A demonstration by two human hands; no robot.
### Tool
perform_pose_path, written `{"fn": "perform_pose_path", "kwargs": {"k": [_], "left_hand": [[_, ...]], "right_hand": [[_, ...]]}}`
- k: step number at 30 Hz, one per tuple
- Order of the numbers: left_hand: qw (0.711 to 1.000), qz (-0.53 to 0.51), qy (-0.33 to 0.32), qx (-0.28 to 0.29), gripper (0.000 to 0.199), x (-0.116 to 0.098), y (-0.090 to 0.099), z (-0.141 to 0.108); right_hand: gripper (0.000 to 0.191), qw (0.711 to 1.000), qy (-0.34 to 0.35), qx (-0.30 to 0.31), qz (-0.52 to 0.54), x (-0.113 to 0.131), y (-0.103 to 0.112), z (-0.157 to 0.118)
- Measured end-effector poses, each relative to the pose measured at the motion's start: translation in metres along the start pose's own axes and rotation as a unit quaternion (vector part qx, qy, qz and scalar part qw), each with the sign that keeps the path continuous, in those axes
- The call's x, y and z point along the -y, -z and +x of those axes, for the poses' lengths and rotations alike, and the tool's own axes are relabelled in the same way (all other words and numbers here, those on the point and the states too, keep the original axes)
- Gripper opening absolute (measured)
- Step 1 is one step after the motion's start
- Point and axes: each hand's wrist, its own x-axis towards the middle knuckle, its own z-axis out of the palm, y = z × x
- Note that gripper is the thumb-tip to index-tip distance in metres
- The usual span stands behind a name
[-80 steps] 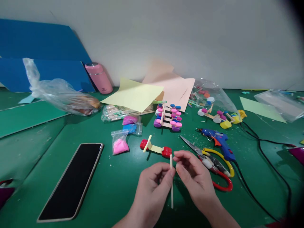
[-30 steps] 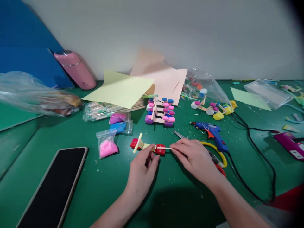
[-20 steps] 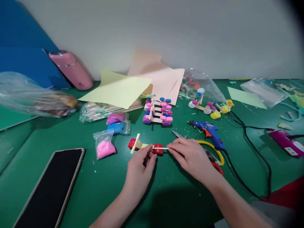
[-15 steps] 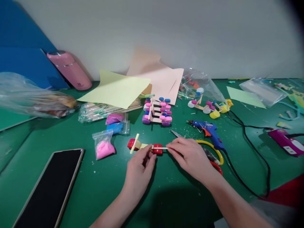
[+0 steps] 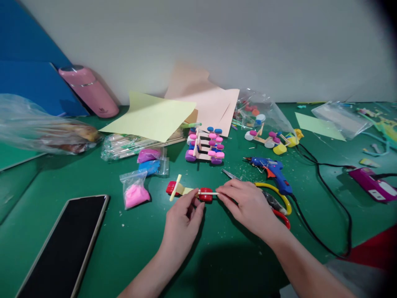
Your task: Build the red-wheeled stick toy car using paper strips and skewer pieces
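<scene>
A small craft-stick toy car (image 5: 187, 191) with red wheels lies in front of me, a pale yellow crosspiece near its left end. My left hand (image 5: 181, 219) pinches the car close to its right-hand red wheel (image 5: 206, 198); the exact contact is partly hidden by the fingers. From the right, my right hand (image 5: 248, 207) grips the end of a thin white stick (image 5: 211, 193) between thumb and fingertips. The stick lies across the top of the red wheel, and its left tip reaches the left fingertips. Scissors (image 5: 283, 219) with yellow and red handles lie partly under my right hand.
Finished toy cars (image 5: 206, 145) stand behind my hands. A blue glue gun (image 5: 273, 169) with a black cord lies right, near a purple power strip (image 5: 374, 185). Left are a phone (image 5: 62, 248) and a bag of pink clay (image 5: 135, 194). Paper sheets (image 5: 151, 116) lie at the back.
Almost nothing differs. The view has shifted very slightly, and both hands keep the same hold on the toy car and the white stick.
</scene>
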Motion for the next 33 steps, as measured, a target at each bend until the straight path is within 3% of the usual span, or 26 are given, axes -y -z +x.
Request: {"fn": "perform_pose_path", "kwargs": {"k": [33], "left_hand": [[1.0,0.003,0.012,0.006,0.029,-0.0062,0.0007,0.0013]], "right_hand": [[0.021,1.0,-0.007,-0.015,-0.002,0.0081,-0.0033,0.0029]]}}
